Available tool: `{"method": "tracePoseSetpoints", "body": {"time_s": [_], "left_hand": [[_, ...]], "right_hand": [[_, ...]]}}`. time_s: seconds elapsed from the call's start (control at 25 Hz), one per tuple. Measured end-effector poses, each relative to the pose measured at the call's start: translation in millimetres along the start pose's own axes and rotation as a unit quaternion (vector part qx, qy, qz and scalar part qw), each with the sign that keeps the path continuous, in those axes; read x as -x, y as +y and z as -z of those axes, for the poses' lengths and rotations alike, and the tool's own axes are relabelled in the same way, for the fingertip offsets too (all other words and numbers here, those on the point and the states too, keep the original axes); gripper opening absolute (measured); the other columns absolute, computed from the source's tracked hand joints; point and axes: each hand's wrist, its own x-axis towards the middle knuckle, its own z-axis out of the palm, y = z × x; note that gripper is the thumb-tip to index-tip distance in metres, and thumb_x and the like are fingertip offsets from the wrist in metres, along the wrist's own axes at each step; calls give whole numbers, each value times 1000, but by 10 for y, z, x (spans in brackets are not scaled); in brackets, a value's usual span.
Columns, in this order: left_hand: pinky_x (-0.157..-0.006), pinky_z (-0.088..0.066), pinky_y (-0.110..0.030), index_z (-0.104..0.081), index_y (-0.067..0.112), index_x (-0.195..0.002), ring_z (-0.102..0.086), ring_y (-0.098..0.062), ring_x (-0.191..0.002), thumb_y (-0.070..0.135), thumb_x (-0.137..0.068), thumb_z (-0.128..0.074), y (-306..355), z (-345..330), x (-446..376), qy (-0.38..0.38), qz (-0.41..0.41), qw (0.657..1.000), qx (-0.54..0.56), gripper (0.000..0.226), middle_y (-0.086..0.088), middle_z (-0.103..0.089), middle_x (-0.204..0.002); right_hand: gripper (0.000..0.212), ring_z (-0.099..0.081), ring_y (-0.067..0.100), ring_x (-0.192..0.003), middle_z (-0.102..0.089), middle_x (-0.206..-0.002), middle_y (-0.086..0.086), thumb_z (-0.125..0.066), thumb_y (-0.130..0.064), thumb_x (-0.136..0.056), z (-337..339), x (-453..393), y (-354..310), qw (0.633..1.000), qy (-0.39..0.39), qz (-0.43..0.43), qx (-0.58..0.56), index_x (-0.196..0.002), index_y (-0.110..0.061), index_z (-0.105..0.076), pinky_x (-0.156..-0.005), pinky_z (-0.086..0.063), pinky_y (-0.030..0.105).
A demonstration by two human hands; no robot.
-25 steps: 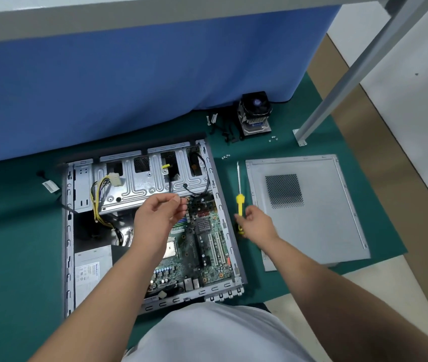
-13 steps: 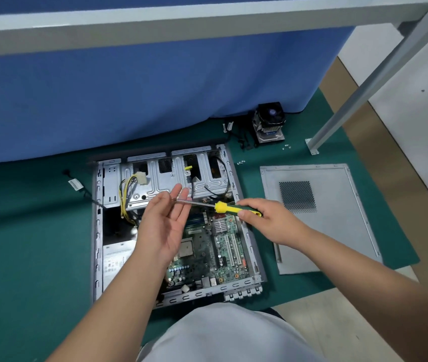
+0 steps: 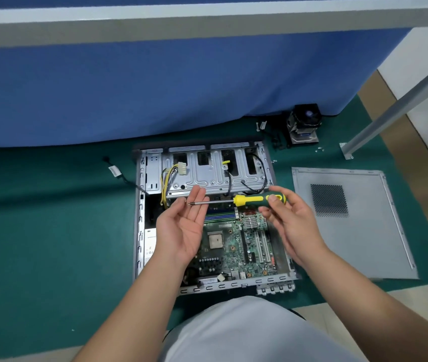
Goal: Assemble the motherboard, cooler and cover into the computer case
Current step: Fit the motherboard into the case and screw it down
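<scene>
The open grey computer case (image 3: 139,220) lies flat on the green mat, with the green motherboard (image 3: 236,241) inside its right half. My right hand (image 3: 286,220) grips the yellow-and-green handle of a screwdriver (image 3: 254,199), held level above the case. Its metal tip points left and reaches the fingers of my left hand (image 3: 181,226), which is palm-up with straight fingers. The cooler (image 3: 304,124) with its black fan stands at the back right of the mat. The grey side cover (image 3: 351,223) with a mesh vent lies flat to the right of the case.
A blue cloth (image 3: 155,87) hangs behind the case. A slanted metal leg (image 3: 390,111) stands on the mat at the right. Small screws (image 3: 320,149) and black clips (image 3: 276,142) lie near the cooler. A tagged cable (image 3: 115,171) trails left of the case.
My right hand lifted the screwdriver off the mat and swung it across the case. My left hand opened palm-up to meet the tip. The camera drew closer.
</scene>
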Motion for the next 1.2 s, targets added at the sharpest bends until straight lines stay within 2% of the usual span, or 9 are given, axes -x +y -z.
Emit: {"method": "tracePoseSetpoints", "body": {"time_s": [0.2, 0.36, 0.48, 0.56, 0.72, 0.88, 0.96, 1.08, 1.2], "left_hand": [[-91, -60, -45, -35, -4, -148, -66, -39, -120, -1, -99, -46, 60, 64, -22, -7, 1, 1000, 16, 51, -26, -66, -130], [-94, -59, -46, -40, 2, -133, -66, -39, -120, -2, -100, -44, 89, 111, -49, -11, 9, 1000, 14, 33, -27, -66, -129], [-93, -59, -46, -47, 8, -110, -67, -38, -119, -1, -102, -42, 97, 135, -61, -20, 15, 1000, 10, 13, -26, -66, -129], [-94, -59, -46, -48, 10, -99, -67, -37, -119, -1, -104, -41, 102, 144, -73, -22, 18, 1000, 2, 14, -26, -67, -128], [-93, -59, -45, -49, 11, -93, -69, -35, -117, 1, -105, -41, 13, 122, -98, -4, 35, 999, -37, 17, -23, -69, -126], [-88, -61, -34, -48, 10, -102, -69, -28, -116, 2, -106, -42, -196, 124, -103, 19, 66, 996, -59, 10, -19, -72, -123], [-92, -60, -34, -47, 8, -111, -72, -28, -110, 1, -106, -41, -279, 131, -107, 26, 76, 995, -54, 11, -21, -72, -122], [-95, -59, -37, -44, 7, -126, -73, -30, -109, 0, -105, -42, -355, 149, -116, 40, 86, 994, -52, 22, -23, -72, -120], [-88, -62, -37, -40, -2, -140, -73, -32, -106, -1, -105, -44, -393, 191, -114, 52, 91, 994, -36, 36, -25, -71, -119]], "right_hand": [[24, -74, 20, -89, -68, -106, 10, -64, -10, -98, -129, 37, 62, 1000, 20, 15, -4, -122, -14, -67, -83, -58, 24], [21, -74, 21, -91, -67, -108, 10, -65, -11, -98, -172, 48, 109, 1000, 22, 17, -3, -119, -15, -68, -84, -57, 23], [20, -74, 21, -92, -67, -108, 8, -65, -11, -98, -169, 41, 163, 999, 29, 16, -8, -117, -14, -68, -84, -58, 23], [20, -74, 21, -92, -67, -108, 8, -65, -11, -98, -163, 40, 182, 999, 30, 15, -10, -117, -13, -68, -84, -58, 24], [20, -74, 21, -89, -66, -104, 9, -64, -10, -99, -65, 52, 194, 999, 42, 14, -9, -118, -12, -66, -83, -58, 23], [18, -74, 22, -87, -66, -107, 15, -64, -10, -99, 164, 83, 211, 998, 69, 4, -7, -116, -12, -67, -82, -58, 23], [17, -74, 23, -88, -66, -106, 13, -64, -11, -98, 259, 100, 231, 997, 78, 3, -5, -115, -14, -68, -82, -58, 23], [17, -74, 24, -91, -69, -103, 7, -65, -11, -98, 336, 116, 261, 997, 82, 6, 12, -114, -16, -70, -83, -59, 24], [18, -74, 24, -92, -73, -100, 2, -65, -11, -98, 363, 125, 270, 996, 76, 13, 33, -114, -19, -71, -83, -59, 24]]}}
